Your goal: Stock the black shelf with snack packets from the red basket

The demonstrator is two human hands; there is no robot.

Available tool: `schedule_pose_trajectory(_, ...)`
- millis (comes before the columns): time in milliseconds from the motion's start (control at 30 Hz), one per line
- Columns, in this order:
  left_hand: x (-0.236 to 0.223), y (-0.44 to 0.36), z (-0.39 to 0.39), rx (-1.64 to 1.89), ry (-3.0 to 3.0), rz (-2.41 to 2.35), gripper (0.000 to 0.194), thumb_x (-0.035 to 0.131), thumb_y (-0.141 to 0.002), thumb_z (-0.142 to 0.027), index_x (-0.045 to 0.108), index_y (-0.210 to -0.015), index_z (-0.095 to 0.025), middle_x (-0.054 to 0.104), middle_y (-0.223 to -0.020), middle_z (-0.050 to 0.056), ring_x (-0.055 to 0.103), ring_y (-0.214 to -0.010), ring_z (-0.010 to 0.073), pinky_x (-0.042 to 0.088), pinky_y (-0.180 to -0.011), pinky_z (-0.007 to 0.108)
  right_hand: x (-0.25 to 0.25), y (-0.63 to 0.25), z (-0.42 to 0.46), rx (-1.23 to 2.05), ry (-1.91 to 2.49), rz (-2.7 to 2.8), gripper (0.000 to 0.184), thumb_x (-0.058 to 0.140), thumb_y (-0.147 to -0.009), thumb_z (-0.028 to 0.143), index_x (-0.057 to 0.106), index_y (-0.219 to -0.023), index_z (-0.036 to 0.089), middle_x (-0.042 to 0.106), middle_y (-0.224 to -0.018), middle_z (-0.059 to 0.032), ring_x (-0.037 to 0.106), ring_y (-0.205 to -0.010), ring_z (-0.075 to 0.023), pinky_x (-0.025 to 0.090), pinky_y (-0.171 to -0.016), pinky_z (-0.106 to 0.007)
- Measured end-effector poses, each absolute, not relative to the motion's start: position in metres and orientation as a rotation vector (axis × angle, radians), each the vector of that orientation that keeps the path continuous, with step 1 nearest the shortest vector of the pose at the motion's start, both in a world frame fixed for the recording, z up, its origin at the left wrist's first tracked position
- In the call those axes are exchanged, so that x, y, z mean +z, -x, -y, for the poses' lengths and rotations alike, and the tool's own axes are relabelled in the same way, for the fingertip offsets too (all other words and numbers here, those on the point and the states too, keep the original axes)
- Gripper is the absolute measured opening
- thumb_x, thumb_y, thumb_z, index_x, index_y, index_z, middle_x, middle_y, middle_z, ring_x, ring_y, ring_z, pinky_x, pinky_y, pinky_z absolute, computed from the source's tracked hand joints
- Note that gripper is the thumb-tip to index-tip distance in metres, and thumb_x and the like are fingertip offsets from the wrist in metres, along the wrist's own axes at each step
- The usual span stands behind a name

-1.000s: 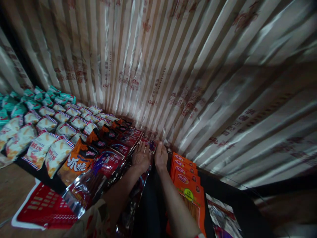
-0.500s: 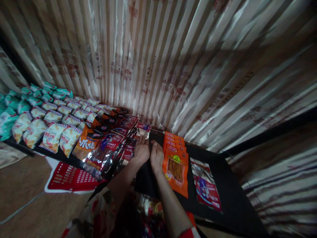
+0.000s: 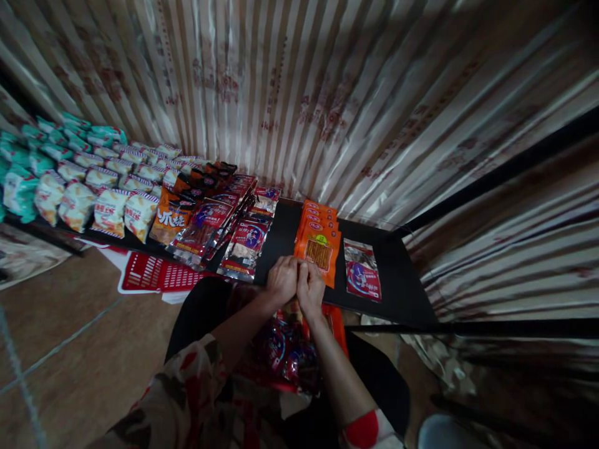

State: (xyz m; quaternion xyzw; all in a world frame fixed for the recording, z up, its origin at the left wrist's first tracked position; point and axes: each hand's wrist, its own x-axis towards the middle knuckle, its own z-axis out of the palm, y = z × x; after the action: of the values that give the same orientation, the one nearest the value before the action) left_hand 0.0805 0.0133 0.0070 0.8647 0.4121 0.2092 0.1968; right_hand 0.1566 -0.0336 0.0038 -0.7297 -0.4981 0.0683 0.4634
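"爪烧" on the orange bag (image 3: pixel 168 226).

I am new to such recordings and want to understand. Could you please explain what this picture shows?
There is no robot here: a person works with bare hands. The camera is worn on the head and looks forward and down.

The left hand and right hand meet at the front of a black shelf. I cannot tell whether they hold anything.

On the shelf, from left to right, are teal bags, white bags, dark red packets, orange packets and one separate red-and-silver packet.
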Motion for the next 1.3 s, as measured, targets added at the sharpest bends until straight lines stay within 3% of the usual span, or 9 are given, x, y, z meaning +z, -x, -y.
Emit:
schedule_pose_trajectory(200, -0.018, -0.063, 0.037, 0.529, -2.428, -0.988, 0.026, 0.033, -0.089, -0.017, 0.058, -0.098, -0.013, 0.062, -0.097, 0.009, 0.053, -0.094, 0.0202, 0.044, -0.088, 0.033, -0.018, -0.152, 0.089, 0.173, 1.897, 1.185, 0.041, 0.029, -0.09, 0.044, 0.06, -0.082, 0.017, 0.061, -0.082, -0.0079, 0.055, -0.081, -0.0182, 0.043, -0.078, -0.032)
schedule_pose_trajectory(333, -0.031, -0.043, 0.063, 0.525, -2.459, -0.778, 0.029, 0.033, -0.089, -0.017, 0.056, -0.108, -0.014, 0.058, -0.112, 0.011, 0.049, -0.106, 0.0207, 0.04, -0.094, 0.035, -0.043, -0.148, 0.12, 0.31, 2.001, 1.152, 0.045, 0.029, -0.088, 0.048, 0.061, -0.084, 0.017, 0.064, -0.084, -0.0103, 0.058, -0.08, -0.0203, 0.045, -0.072, -0.032)
schedule_pose_trajectory(433, -0.042, -0.03, 0.076, 0.349, -2.503, -0.585, 0.029, 0.035, -0.088, -0.018, 0.056, -0.108, -0.014, 0.06, -0.108, 0.01, 0.051, -0.104, 0.02, 0.04, -0.095, 0.034, -0.06, -0.146, 0.139, 0.324, 2.129, 1.128, 0.047, 0.027, -0.087, 0.046, 0.063, -0.086, 0.016, 0.066, -0.088, -0.0136, 0.061, -0.083, -0.0229, 0.044, -0.077, -0.034)
schedule_pose_trajectory(567, -0.066, -0.016, 0.078, 0.099, -2.535, -0.783, 0.04, 0.043, -0.083, -0.014, 0.048, -0.122, -0.006, 0.051, -0.126, 0.018, 0.039, -0.123, 0.0259, 0.033, -0.103, 0.037, -0.071, -0.141, 0.156, 0.501, 2.349, 1.239, 0.041, 0.029, -0.088, 0.039, 0.063, -0.094, 0.017, 0.067, -0.097, -0.0137, 0.064, -0.083, -0.0232, 0.044, -0.073, -0.033)
schedule_pose_trajectory(667, -0.086, -0.006, 0.075, -0.079, -2.537, -0.873, 0.043, 0.042, -0.081, -0.01, 0.046, -0.125, -0.007, 0.049, -0.129, 0.017, 0.034, -0.129, 0.0262, 0.028, -0.107, 0.039, -0.071, -0.138, 0.162, 0.61, 2.433, 1.324, 0.031, 0.04, -0.085, 0.037, 0.062, -0.097, 0.02, 0.067, -0.099, -0.012, 0.065, -0.083, -0.0225, 0.043, -0.069, -0.031)
schedule_pose_trajectory(800, -0.099, 0.001, 0.073, -0.166, -2.531, -0.882, 0.039, 0.042, -0.082, -0.01, 0.051, -0.12, -0.007, 0.049, -0.13, 0.018, 0.04, -0.125, 0.0266, 0.032, -0.104, 0.039, -0.071, -0.133, 0.163, 0.711, 2.449, 1.355, 0.016, 0.049, -0.081, 0.028, 0.063, -0.088, 0.023, 0.069, -0.086, -0.0076, 0.066, -0.078, -0.0201, 0.041, -0.064, -0.027)
schedule_pose_trajectory(967, -0.093, 0.001, 0.072, -0.178, -2.503, -0.968, 0.032, 0.042, -0.082, -0.008, 0.057, -0.111, -0.009, 0.057, -0.118, 0.019, 0.05, -0.114, 0.0274, 0.037, -0.098, 0.041, -0.076, -0.13, 0.162, 0.793, 2.323, 1.362, 0.014, 0.047, -0.079, 0.022, 0.061, -0.076, 0.023, 0.068, -0.078, -0.0044, 0.065, -0.072, -0.0175, 0.042, -0.063, -0.024)
schedule_pose_trajectory(1300, -0.084, 0.011, 0.063, -0.14, -2.454, -1.003, 0.021, 0.042, -0.085, -0.017, 0.06, -0.096, -0.016, 0.062, -0.103, 0.01, 0.054, -0.103, 0.0225, 0.04, -0.09, 0.036, -0.071, -0.13, 0.154, 0.833, 2.086, 1.208, 0.024, 0.04, -0.079, 0.038, 0.058, -0.07, 0.024, 0.066, -0.069, -0.0024, 0.063, -0.068, -0.0203, 0.046, -0.065, -0.029)
